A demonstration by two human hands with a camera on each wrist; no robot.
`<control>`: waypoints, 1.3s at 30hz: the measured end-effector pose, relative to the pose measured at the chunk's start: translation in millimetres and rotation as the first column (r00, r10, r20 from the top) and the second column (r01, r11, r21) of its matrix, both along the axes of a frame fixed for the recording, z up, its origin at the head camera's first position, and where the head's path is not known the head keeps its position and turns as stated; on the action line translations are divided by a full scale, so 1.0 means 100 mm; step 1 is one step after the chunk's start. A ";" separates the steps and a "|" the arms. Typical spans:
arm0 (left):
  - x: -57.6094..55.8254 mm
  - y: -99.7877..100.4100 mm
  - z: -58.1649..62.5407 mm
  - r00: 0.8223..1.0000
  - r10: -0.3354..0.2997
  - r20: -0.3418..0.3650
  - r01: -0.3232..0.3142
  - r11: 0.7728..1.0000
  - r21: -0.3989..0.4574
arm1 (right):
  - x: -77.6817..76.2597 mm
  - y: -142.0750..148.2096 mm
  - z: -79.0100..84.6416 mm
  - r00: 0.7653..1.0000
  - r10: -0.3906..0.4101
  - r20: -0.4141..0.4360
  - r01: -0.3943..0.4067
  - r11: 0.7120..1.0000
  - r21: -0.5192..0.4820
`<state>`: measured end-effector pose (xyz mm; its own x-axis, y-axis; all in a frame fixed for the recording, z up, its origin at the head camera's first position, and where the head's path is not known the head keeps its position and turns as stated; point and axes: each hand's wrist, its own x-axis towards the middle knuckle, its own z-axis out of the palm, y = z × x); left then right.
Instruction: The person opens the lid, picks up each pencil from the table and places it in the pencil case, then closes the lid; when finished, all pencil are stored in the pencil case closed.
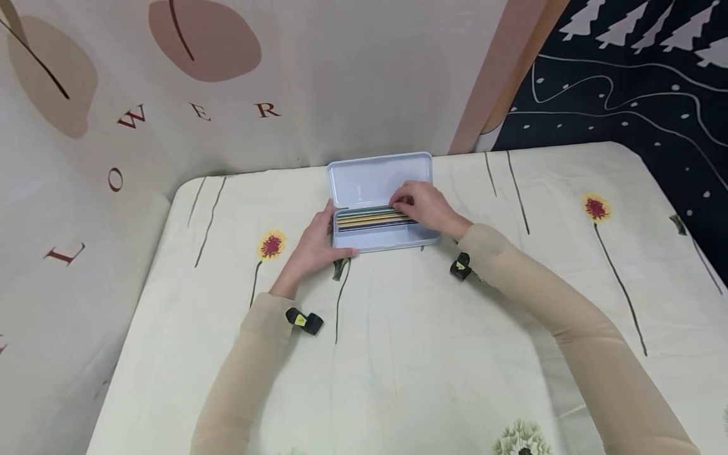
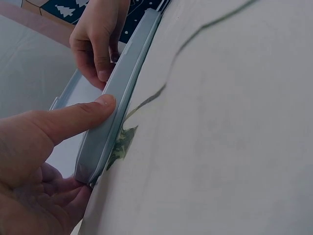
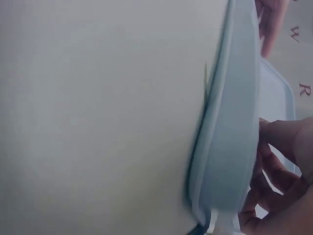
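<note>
An open light-blue pencil case (image 1: 392,239) lies on the cloth with its lid (image 1: 364,182) tipped back. Several colored pencils (image 1: 366,220) lie side by side along its back part. My left hand (image 1: 314,248) grips the left end of the case, the thumb pressing the front wall, also seen in the left wrist view (image 2: 100,142). Over the right part of the pencils, my right hand (image 1: 428,205) has its fingers bent down, seemingly pinching a pencil at the back. Its fingertips are partly hidden behind the case wall (image 3: 232,132) in the right wrist view.
A pale flower-printed cloth (image 1: 409,341) covers the table. Behind the case stands a light curtain (image 1: 364,82) with printed letters, and a dark tree-patterned cloth (image 1: 614,120) hangs at the right. Each sleeve carries a small black wrist camera (image 1: 306,321).
</note>
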<state>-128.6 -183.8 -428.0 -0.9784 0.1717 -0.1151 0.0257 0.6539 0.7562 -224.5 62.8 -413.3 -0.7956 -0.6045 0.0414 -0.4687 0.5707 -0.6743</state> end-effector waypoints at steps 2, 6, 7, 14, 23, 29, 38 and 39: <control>0.00 0.00 0.00 1.000 -0.002 -0.002 0.002 1.000 -0.001 | 0.00 0.06 0.01 1.000 -0.003 -0.003 0.002 0.999 -0.044; 0.00 0.01 0.00 1.000 0.000 -0.004 0.000 1.000 -0.007 | 0.00 0.18 0.06 1.000 -0.011 -0.006 0.011 0.994 -0.109; 0.00 0.01 0.01 1.000 0.000 -0.003 0.000 1.000 -0.009 | 0.00 0.22 0.07 1.000 -0.012 -0.004 0.011 0.993 -0.115; -0.01 0.01 0.02 1.000 0.000 -0.005 0.000 1.000 -0.024 | 0.01 0.47 0.11 1.000 -0.025 -0.005 0.024 0.993 -0.112; 0.00 0.00 0.03 1.000 -0.006 -0.004 0.006 1.000 -0.013 | 0.06 0.78 0.07 0.999 -0.050 0.008 0.051 0.997 -0.065; 0.00 0.01 0.03 1.000 -0.014 -0.011 0.013 1.000 -0.008 | 0.11 0.93 0.01 0.998 -0.045 0.036 0.046 0.999 -0.019; 0.01 0.02 0.03 1.000 -0.017 -0.013 0.016 1.000 -0.009 | 0.21 1.08 -0.01 0.994 -0.040 0.101 0.040 0.999 0.003; 0.01 0.02 0.03 1.000 -0.017 -0.016 0.017 1.000 -0.007 | 0.22 1.09 -0.01 0.994 -0.039 0.106 0.038 0.999 0.009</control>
<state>-127.5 -182.3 -425.0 -0.9771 0.1879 -0.1003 0.0494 0.6582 0.7512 -202.3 172.2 -414.7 -0.8180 -0.5731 -0.0487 -0.3718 0.5916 -0.7154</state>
